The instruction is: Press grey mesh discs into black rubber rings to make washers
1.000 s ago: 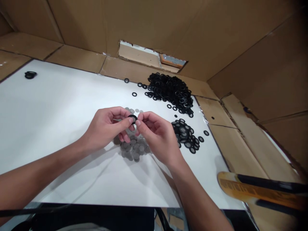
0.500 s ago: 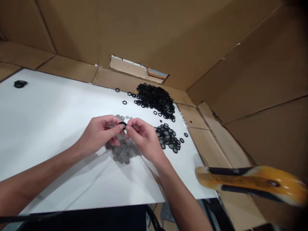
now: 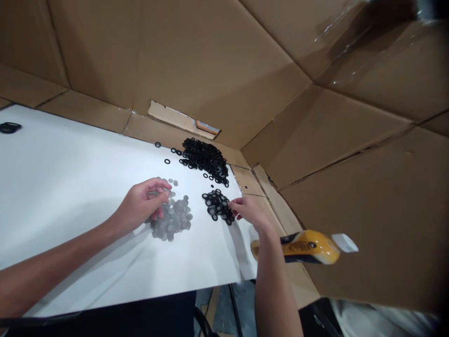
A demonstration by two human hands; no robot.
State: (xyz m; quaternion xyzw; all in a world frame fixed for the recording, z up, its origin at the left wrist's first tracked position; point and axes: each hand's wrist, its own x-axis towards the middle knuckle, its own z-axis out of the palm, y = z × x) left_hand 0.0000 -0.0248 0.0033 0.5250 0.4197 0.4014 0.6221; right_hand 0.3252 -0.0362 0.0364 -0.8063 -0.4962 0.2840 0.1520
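Observation:
My left hand [image 3: 143, 202] rests with loosely curled fingers just beside and over a pile of grey mesh discs [image 3: 171, 218], and it visibly holds nothing. My right hand [image 3: 248, 211] reaches to the right edge of a smaller pile of black rings fitted with grey mesh [image 3: 217, 206], its fingertips at or very near that pile. No ring shows in its fingers. Beyond them lies a large heap of black rubber rings [image 3: 205, 159], with several loose rings nearby. All of these lie on a white board [image 3: 87, 248].
Brown cardboard panels [image 3: 210, 79] wall the board's back and right sides, with a torn notch [image 3: 171, 118] at the back. A small clump of black rings [image 3: 9, 127] lies at the far left. A yellow-and-black bottle [image 3: 305, 247] with a white end sits beyond the right edge.
My hands have parted, and the black ring once pinched between them no longer shows. My right hand has moved right to the smaller pile. The view has tilted upward, so everything looks smaller.

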